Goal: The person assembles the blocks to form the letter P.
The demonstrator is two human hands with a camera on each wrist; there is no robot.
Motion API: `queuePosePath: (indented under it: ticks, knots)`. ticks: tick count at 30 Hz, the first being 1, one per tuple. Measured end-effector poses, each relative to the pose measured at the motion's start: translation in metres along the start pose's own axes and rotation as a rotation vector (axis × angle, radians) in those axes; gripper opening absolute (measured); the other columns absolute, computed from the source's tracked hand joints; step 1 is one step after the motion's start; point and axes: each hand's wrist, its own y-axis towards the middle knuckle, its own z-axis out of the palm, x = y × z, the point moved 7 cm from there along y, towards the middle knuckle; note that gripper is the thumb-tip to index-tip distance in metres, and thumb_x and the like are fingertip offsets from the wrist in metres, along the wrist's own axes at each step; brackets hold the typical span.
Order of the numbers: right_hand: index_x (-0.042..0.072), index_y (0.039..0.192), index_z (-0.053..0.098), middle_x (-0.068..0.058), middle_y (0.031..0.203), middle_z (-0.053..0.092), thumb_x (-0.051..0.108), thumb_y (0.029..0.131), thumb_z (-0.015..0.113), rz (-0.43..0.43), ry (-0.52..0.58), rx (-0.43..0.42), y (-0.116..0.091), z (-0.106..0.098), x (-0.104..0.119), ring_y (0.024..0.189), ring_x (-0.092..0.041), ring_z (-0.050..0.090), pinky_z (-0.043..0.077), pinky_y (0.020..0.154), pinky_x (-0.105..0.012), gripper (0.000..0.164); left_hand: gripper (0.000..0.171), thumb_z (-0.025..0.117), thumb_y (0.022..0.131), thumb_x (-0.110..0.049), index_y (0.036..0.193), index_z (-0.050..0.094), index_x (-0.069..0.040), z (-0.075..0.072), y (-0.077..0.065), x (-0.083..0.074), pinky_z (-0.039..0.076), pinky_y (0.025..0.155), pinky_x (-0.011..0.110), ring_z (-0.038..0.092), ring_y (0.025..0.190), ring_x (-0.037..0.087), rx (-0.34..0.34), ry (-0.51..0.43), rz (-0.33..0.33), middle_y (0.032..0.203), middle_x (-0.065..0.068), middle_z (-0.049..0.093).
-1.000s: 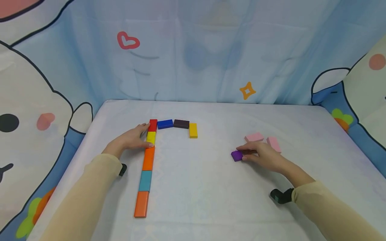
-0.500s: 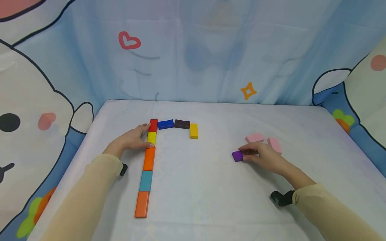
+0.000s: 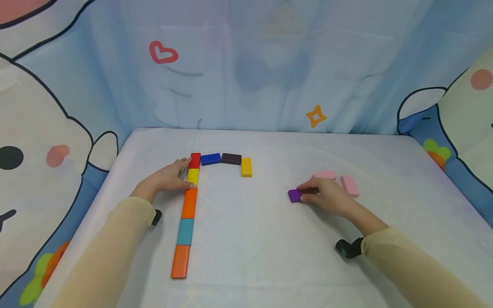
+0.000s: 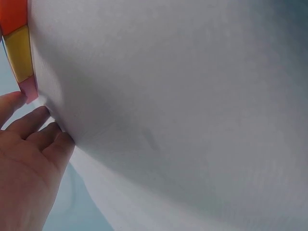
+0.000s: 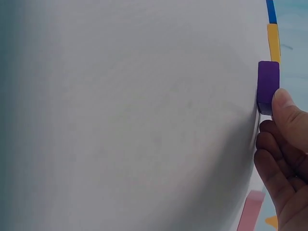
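Observation:
My right hand (image 3: 331,196) pinches a purple block (image 3: 294,196) between thumb and fingers at the table's right half. In the right wrist view the thumb lies against the near end of the purple block (image 5: 268,86). My left hand (image 3: 165,177) rests at the left side of a straight row of blocks. Its fingertips touch the red block (image 3: 195,160) at the far end, and its thumb lies by the yellow block (image 3: 193,176). Nearer in that row lie an orange block (image 3: 189,203), a teal block (image 3: 185,231) and another orange block (image 3: 180,262).
From the red block a blue block (image 3: 210,159) and a dark brown block (image 3: 231,158) run right, ending at an upright-lying yellow-orange block (image 3: 246,167). Two pink blocks (image 3: 349,185) lie beyond my right hand, one partly hidden. A printed curtain (image 3: 246,77) hangs behind the table.
My right hand has shifted left and slightly away from me with the purple block in its fingers. My left hand and the row of blocks have stayed in place.

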Motion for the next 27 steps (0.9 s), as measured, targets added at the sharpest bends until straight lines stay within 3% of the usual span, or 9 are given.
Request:
queuePosePath:
  ticks: [11,27]
  knots:
    - [0.002,0.124,0.072,-0.015,0.119,0.074,0.013,0.095,0.072,0.054,0.013,0.029,0.027,0.013,0.018,0.109,-0.030,0.067,0.057,0.097,-0.049,0.032,0.096,0.072,0.093,-0.038,0.165,0.013,-0.013,0.000,-0.003,0.000,0.019,0.125,0.065,0.009,0.159,0.043,0.007,-0.013,0.006,0.172,0.020,0.009]
    - [0.002,0.126,0.072,-0.014,0.119,0.073,0.015,0.095,0.073,0.063,0.039,0.111,0.065,0.036,0.052,0.106,-0.026,0.065,0.057,0.097,-0.042,0.033,0.096,0.072,0.093,-0.037,0.165,0.014,-0.014,0.000,-0.001,0.002,0.019,0.125,0.064,0.009,0.159,0.042,0.008,-0.031,0.000,0.172,0.019,0.009]
